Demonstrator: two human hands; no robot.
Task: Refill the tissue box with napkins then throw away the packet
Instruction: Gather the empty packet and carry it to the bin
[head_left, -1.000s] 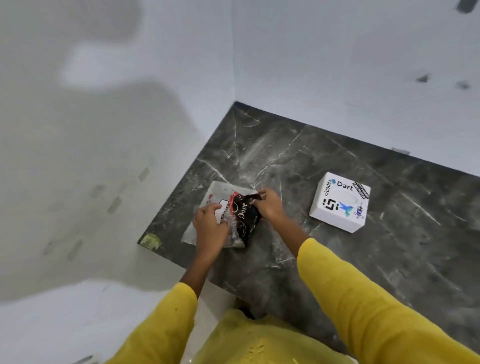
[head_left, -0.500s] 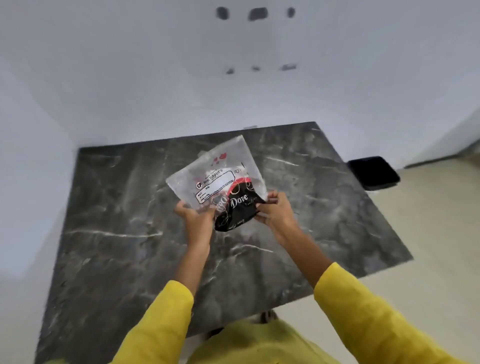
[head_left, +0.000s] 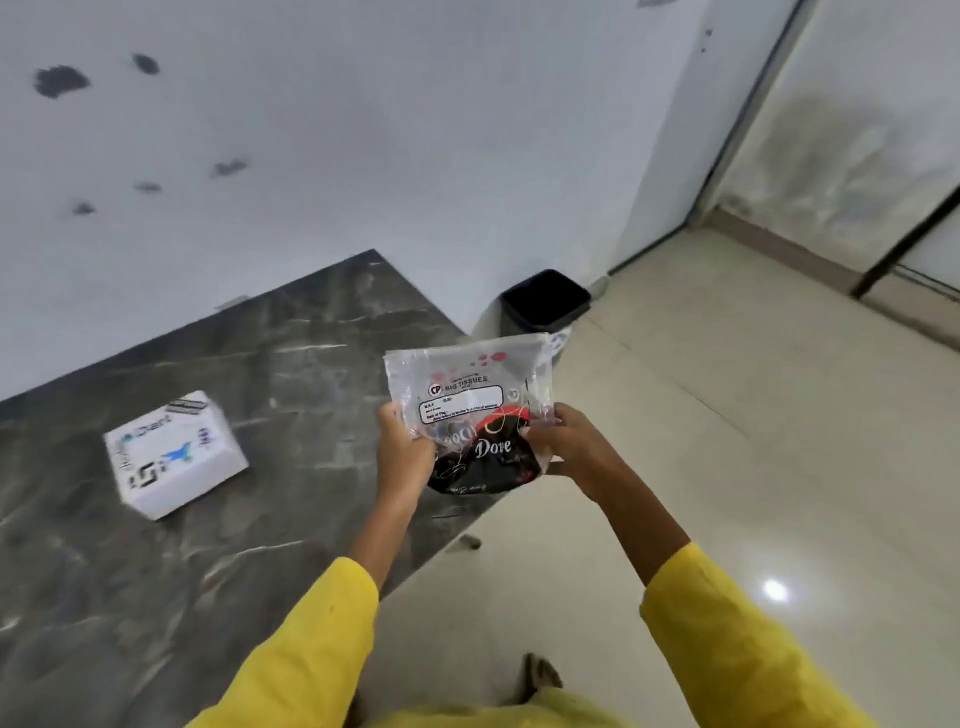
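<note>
Both hands hold a clear plastic tissue packet (head_left: 470, 387) with a white label and a black "Dove" bottom, lifted in the air over the right edge of the dark marble table (head_left: 291, 374). My left hand (head_left: 402, 449) grips its lower left side. My right hand (head_left: 569, 447) grips its lower right side. The packet looks flat. The white tissue box (head_left: 174, 454) with printed stickers rests on the table to the left, well apart from my hands. A black bin (head_left: 545, 301) stands on the floor by the wall, just beyond the packet.
A white wall with dark marks runs behind the table. Beige floor tiles (head_left: 727, 415) spread to the right, toward a door frame (head_left: 748, 119) at the far right. My foot (head_left: 540, 673) shows on the floor below.
The packet came up off the table in both hands. My view has swung to the right, bringing the bin nearer and the tissue box back into sight at the left.
</note>
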